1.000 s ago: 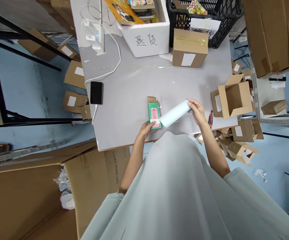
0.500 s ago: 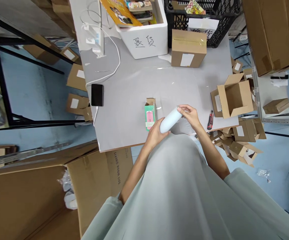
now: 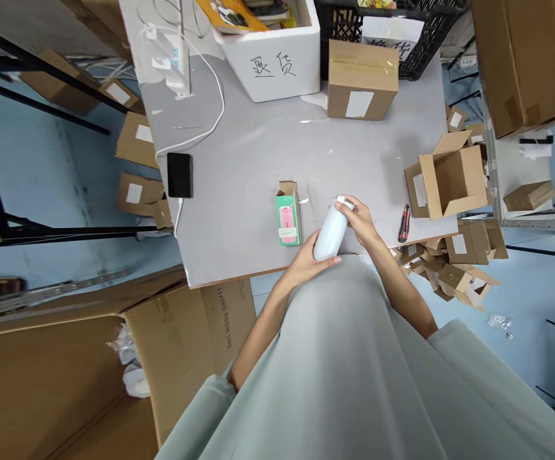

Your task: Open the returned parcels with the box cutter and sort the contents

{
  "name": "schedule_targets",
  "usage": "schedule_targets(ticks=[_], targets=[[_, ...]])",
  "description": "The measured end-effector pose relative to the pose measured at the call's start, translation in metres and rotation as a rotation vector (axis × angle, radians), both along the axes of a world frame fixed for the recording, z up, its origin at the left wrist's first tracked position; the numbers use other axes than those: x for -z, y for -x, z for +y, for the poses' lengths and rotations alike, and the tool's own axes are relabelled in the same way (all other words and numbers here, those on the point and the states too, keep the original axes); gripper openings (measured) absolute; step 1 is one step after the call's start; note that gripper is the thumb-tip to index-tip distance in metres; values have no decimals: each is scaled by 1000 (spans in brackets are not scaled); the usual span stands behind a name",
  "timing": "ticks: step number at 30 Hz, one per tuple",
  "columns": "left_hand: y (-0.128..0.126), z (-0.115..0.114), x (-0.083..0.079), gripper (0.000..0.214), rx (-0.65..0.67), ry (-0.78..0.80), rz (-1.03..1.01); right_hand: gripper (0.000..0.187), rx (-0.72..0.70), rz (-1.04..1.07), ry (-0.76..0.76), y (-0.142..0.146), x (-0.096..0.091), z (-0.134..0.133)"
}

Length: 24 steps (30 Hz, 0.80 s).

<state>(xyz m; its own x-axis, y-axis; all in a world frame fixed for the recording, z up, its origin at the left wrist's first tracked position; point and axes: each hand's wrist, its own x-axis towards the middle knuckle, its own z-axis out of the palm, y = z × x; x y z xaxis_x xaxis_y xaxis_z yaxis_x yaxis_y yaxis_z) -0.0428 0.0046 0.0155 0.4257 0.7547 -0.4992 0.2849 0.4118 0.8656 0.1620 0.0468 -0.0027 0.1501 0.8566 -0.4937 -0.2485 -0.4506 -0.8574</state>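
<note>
A pale blue bottle-shaped flask (image 3: 331, 233) is held tilted at the table's front edge, its top end pointing up and to the right. Around its lower end my left hand (image 3: 309, 260) is wrapped, thumb along the near side. The fingers of my right hand (image 3: 358, 219) grip the top end, where a small metallic part shows. Just left of the flask stands a small green box (image 3: 288, 217) with a pink picture on its front and its brown top flap raised.
A phone (image 3: 180, 175) lies on the left with a white cable. Behind are a white foam box (image 3: 277, 73), a black crate (image 3: 347, 25) and a closed carton (image 3: 361, 83). An open carton (image 3: 445, 179) and a red-black utility knife (image 3: 404, 223) are on the right.
The flask has turned more upright in my hands, and its top end now faces me more. My right hand has shifted slightly on the top. The whole view has moved a little.
</note>
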Motion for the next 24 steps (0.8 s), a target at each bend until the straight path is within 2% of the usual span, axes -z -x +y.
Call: schedule_targets(ticks=[2,4,9,11,13,15,20,22,24], targets=[[3,-1,-2,98,-96,-86,50,71,30,-28,8,2,2,-2],[10,0,-4,88,-151,-44,-4,78,2,32,-33,1,1,-6],[34,-3,-6,79,-68,445,-470,96,-114,212,-181,6,-15,-21],[40,-9,-4,77,-40,544,-577,96,-120,215,-192,14,-18,-26],[44,-16,0,75,-17,573,-602,90,-104,220,-182,25,-17,-28],[47,-23,5,77,-7,524,-546,82,-64,208,-152,37,-13,-29],[55,-31,17,92,-72,82,-248,81,51,106,-71,58,-6,-30],[59,-30,17,92,-77,31,-245,80,32,80,-74,59,-10,-32],[64,-30,15,88,-98,82,-300,79,-24,72,-106,57,-16,-34]])
